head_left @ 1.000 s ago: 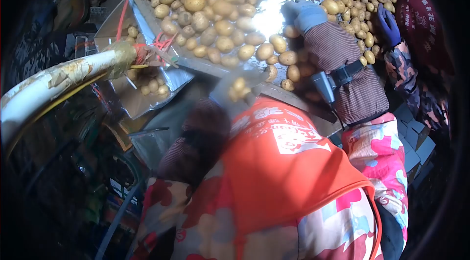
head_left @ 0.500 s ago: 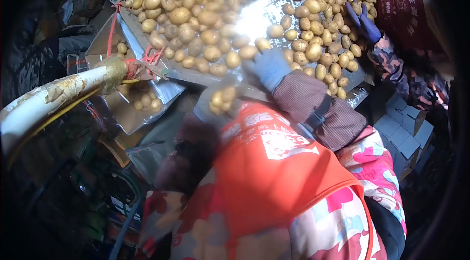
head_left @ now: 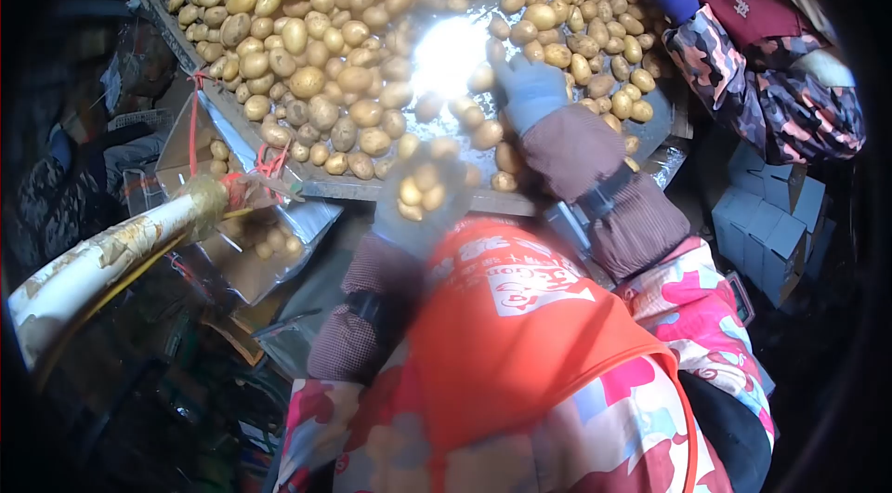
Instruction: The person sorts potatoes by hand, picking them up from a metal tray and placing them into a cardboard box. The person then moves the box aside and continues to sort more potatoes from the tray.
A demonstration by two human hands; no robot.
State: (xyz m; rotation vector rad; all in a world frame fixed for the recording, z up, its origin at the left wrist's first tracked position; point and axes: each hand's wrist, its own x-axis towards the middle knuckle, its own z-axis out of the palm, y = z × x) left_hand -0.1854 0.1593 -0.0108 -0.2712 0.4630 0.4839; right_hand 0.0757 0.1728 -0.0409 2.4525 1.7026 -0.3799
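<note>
Cups small round yellow potatoes (head_left: 420, 188) in the grey-gloved left grip (head_left: 416, 214), centre frame, at the near edge of the metal counter (head_left: 334, 186). Rests the blue-gloved right grip (head_left: 531, 92) on the tan potato heap (head_left: 316, 75) just up-right, closure unclear.

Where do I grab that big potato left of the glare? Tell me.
Take the big potato across its short width, from above: it lies flat, hemmed by neighbours, only its top bare. The left hand is full of small potatoes.
</note>
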